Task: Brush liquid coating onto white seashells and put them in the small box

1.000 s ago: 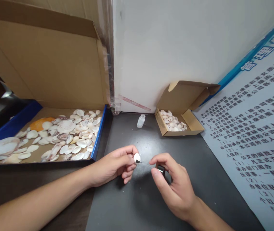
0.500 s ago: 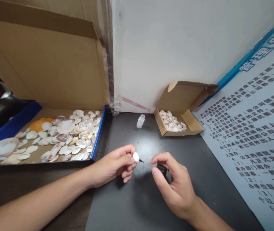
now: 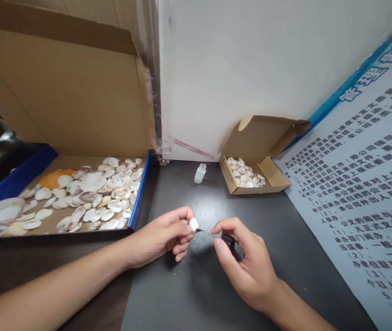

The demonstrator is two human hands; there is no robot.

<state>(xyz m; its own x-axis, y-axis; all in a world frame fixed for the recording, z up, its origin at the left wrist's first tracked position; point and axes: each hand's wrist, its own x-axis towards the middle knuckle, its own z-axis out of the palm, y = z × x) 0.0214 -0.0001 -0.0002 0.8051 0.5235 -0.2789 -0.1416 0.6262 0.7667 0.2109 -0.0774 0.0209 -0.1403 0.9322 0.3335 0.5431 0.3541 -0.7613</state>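
Observation:
A small white seashell (image 3: 194, 225) is pinched between the thumb and forefinger of my left hand (image 3: 173, 232), above the dark grey mat. My right hand (image 3: 246, 264) curls around a black cap (image 3: 229, 242), its thumb and forefinger apart at the tips. From the cap a thin clear stem seems to run left to a dark tip (image 3: 199, 230), which lies close against the shell's right edge; whether it touches I cannot tell. Beyond both hands, a small uncapped bottle (image 3: 200, 174) with whitish contents stands on the mat.
To the left, a blue-edged cardboard box (image 3: 139, 195) with its lid raised holds many loose shells. A smaller open carton (image 3: 230, 177) of shells sits at the back right. A white panel (image 3: 196, 92) rises behind the mat, and a printed sheet (image 3: 361, 184) lines the right side.
The black cap and its dark tip have shifted slightly left, nearer the shell. My left hand keeps the same pinch, and the whole view has moved a little.

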